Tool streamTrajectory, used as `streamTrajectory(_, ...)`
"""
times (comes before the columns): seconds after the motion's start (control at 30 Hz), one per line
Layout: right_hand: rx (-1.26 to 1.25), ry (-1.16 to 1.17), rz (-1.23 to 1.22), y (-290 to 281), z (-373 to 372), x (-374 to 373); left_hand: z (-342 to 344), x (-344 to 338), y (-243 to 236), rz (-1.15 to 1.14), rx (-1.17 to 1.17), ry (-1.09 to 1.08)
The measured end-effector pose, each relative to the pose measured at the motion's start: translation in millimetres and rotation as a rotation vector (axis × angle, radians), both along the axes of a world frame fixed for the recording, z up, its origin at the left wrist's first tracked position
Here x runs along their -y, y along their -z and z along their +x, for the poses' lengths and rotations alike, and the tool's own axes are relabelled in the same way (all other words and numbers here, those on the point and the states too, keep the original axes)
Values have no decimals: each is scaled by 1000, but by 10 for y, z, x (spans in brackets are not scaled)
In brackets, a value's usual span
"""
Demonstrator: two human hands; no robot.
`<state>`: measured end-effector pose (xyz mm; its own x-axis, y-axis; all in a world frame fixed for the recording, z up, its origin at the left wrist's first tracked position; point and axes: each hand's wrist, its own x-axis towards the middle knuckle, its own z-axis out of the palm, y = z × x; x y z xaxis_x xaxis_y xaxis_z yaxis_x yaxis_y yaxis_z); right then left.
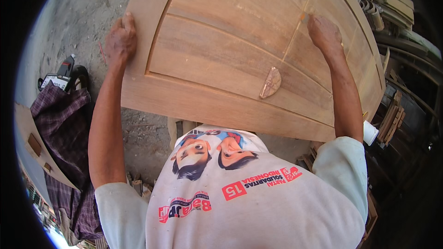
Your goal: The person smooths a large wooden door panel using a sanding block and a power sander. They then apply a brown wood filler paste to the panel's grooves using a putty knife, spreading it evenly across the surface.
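A panelled wooden door [221, 93] of bare brown wood lies before me, with grooves between its panels. My left hand [122, 39] is closed round its left edge, thumb along the frame. Over the right part of the panels, my right hand [325, 32] is closed in a fist beside a groove. A small orange bit [302, 17] shows at its fingers; the rest of what it holds is hidden. Between my arms, nearer to me, a half-round, mottled brown and pink piece [271, 83] lies on the door, looking like a folded sanding disc.
Boards and wood offcuts [392, 117] are stacked at the right, near a white cylindrical container [369, 132]. At the left a dark plaid cloth [62, 124] hangs beside a curved wooden piece [39, 145]. Part of a motorbike [69, 74] stands behind it on the grey floor [99, 0].
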<state>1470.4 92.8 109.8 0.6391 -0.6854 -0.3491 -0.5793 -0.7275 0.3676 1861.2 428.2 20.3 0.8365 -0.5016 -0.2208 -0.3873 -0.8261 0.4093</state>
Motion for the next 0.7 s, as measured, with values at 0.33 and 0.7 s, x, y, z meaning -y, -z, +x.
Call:
streamTrajectory(0.33,-14,-77,-10,-50,40,-204,42,-51,41,-11,16,23)
streamTrajectory(0.7,35,52,17,28,-52,51,13,-5,-3,60,-3,0)
